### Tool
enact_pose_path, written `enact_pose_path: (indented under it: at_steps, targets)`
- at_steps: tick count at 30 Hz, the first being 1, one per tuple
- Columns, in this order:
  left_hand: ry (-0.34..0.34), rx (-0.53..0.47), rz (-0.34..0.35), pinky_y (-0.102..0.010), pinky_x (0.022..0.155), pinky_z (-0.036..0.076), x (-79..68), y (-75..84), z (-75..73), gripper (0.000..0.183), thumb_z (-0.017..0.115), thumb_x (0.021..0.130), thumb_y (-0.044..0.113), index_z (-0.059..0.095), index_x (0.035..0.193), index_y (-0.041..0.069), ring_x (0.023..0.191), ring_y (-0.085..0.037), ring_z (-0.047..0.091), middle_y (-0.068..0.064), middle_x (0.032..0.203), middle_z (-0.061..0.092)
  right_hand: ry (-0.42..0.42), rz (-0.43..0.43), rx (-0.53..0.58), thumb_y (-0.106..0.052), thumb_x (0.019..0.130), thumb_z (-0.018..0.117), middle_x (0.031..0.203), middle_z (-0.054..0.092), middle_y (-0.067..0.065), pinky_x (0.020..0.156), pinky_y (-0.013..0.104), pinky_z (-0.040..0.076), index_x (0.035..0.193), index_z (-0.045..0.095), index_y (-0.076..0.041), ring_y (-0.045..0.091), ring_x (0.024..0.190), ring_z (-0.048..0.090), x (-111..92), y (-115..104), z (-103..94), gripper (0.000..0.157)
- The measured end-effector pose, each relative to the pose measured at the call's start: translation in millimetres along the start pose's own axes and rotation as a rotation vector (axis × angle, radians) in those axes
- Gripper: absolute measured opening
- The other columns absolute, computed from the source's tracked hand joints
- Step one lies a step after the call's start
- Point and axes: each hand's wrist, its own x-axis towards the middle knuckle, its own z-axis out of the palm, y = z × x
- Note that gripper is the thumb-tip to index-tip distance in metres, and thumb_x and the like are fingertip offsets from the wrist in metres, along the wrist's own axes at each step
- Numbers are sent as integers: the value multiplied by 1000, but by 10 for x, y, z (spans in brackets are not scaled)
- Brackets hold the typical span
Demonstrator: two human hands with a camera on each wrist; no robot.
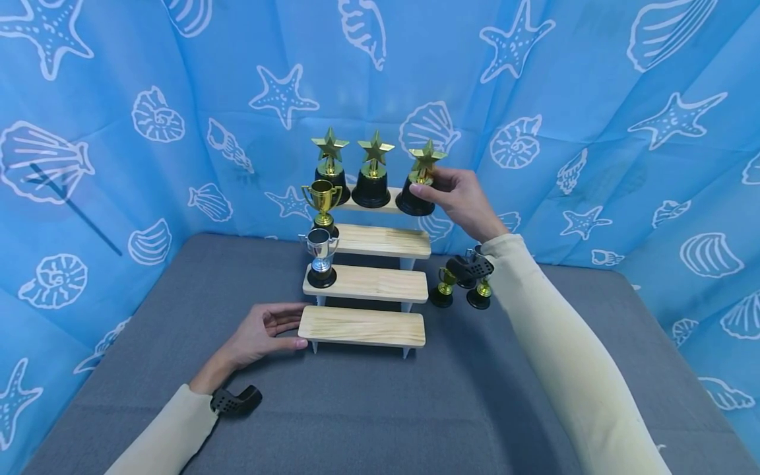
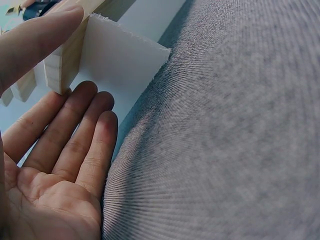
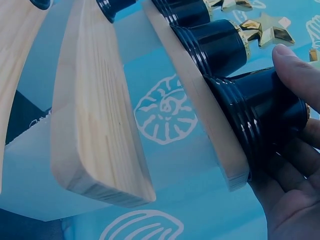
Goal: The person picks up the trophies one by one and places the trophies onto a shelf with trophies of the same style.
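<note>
At the right end of the top step of a tiered wooden shelf (image 1: 363,326), my right hand (image 1: 460,198) grips a star trophy (image 1: 415,199) with a black base and gold star. In the right wrist view that base (image 3: 255,107) is at the step's edge, slightly tilted in the head view. Two matching star trophies (image 1: 373,188) stand to its left. My left hand (image 1: 255,336) is at the left end of the lowest step, fingers extended; in the left wrist view its fingertips (image 2: 85,89) are by the step's end and the thumb lies above.
A gold cup trophy (image 1: 323,198) and a silver cup trophy (image 1: 321,254) stand at the left ends of the two middle steps. Several small cup trophies (image 1: 442,290) stand right of the shelf, partly behind my right wrist. A blue curtain (image 1: 380,86) hangs behind the grey table (image 1: 368,422).
</note>
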Motion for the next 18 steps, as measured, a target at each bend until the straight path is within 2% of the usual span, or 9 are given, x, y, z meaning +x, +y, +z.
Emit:
enact_pose_path:
  at_steps: [7,18]
  targets:
    - [3,1,-9,-35,105,51,2,-4,4,68,82,81,-3,49,140,-13,119,-15,63,-31,140,53,0,13,-8,-31,97,72,127,67,14,107,38,50,134,64,-4,24,116,63,18,-13,12,47]
    - [6,-5,-16,-33,105,51,4,0,10,69,81,82,-3,48,141,-13,119,-15,63,-32,141,52,-4,-1,20,-28,98,71,124,68,14,105,37,52,133,64,-3,24,114,65,53,-5,16,44]
